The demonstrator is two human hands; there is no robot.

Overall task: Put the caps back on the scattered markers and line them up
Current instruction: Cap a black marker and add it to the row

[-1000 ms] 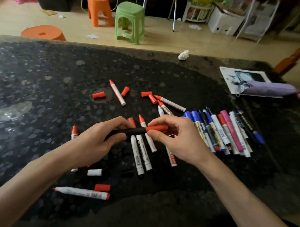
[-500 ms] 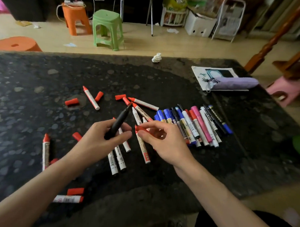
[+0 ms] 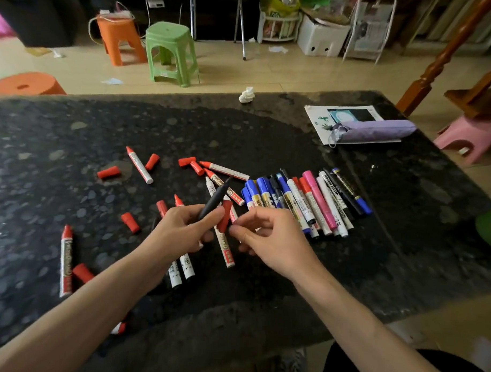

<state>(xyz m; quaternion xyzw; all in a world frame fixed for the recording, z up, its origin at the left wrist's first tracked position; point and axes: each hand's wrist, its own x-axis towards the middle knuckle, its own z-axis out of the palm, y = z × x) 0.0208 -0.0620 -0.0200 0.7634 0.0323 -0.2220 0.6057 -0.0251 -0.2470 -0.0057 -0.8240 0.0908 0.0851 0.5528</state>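
While the left hand (image 3: 181, 231) curls its fingers round a slim black marker (image 3: 214, 200), thin tip slanting far and right, the right hand (image 3: 273, 237) pinches the near end of a red plastic cap (image 3: 225, 213) just beside that barrel, over the dark speckled stone table (image 3: 74, 124). Right of the hands lies a row of capped blue, pink and black markers (image 3: 307, 202); loose red caps (image 3: 108, 172) and red-tipped white markers (image 3: 139, 168) lie scattered left.

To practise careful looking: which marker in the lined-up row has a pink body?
The pink marker, toward the right end of the row; its whole barrel is pink, the others white, blue or black.
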